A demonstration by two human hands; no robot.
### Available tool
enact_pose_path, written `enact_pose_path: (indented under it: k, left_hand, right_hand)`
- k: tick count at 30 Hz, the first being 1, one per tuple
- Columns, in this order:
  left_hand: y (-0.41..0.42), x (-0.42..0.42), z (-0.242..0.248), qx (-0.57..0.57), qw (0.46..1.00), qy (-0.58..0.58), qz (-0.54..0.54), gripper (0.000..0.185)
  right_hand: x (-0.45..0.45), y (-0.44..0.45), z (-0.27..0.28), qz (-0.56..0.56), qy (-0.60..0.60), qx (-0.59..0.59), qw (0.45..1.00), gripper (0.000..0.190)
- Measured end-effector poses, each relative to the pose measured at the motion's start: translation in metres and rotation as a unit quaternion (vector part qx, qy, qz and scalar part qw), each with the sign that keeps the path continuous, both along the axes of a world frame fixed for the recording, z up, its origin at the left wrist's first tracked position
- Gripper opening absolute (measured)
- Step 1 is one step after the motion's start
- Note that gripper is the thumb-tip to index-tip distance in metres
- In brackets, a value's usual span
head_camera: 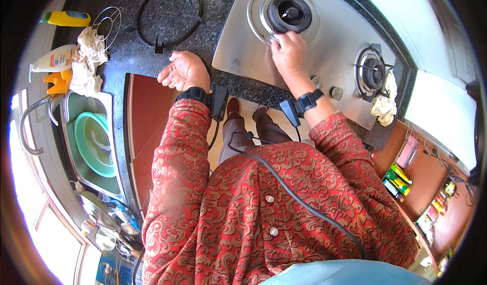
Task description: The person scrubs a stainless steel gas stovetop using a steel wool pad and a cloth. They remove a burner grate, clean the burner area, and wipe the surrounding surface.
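Note:
My right hand point(290, 53) reaches over the stainless-steel gas hob point(247, 45), its fingertips pinched together at the near side of the large black burner point(274, 17). Something pale or shiny shows at those fingertips, too small to identify. My left hand point(186, 71) is at the front edge of the dark speckled countertop point(205, 30), palm partly turned up, fingers loosely curled around nothing. Beyond it, a black pan-support ring point(158, 46) lies on the countertop, off the large burner. The smaller burner point(374, 74) at the right carries its own black support.
A crumpled cloth point(384, 110) lies beside the small burner. Left are a yellow bottle point(72, 18), a wire rack point(121, 22), a white pump bottle point(57, 58), crumpled cloth point(85, 72) and a sink point(72, 163) holding a green basin point(81, 144). Cables hang from both wrist straps.

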State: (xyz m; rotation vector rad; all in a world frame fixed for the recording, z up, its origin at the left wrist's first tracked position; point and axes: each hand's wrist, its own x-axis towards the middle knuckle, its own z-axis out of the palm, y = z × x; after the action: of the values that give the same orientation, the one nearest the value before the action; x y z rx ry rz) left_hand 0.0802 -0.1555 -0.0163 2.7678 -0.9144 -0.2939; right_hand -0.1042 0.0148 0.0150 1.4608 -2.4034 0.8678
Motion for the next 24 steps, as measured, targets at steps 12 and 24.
enact_pose_path:
  k: [12, 24]
  left_hand:
    - [0.003, -0.002, 0.016, 0.034, 0.999, 0.023, 0.002, 0.082]
    - [0.004, -0.002, 0.019, 0.051, 0.998, 0.025, 0.009, 0.079]
  right_hand:
    - [-0.005, 0.005, -0.016, -0.198, -0.11, -0.095, 0.969, 0.019]
    - [-0.018, 0.019, -0.007, -0.226, -0.094, -0.116, 0.963, 0.011]
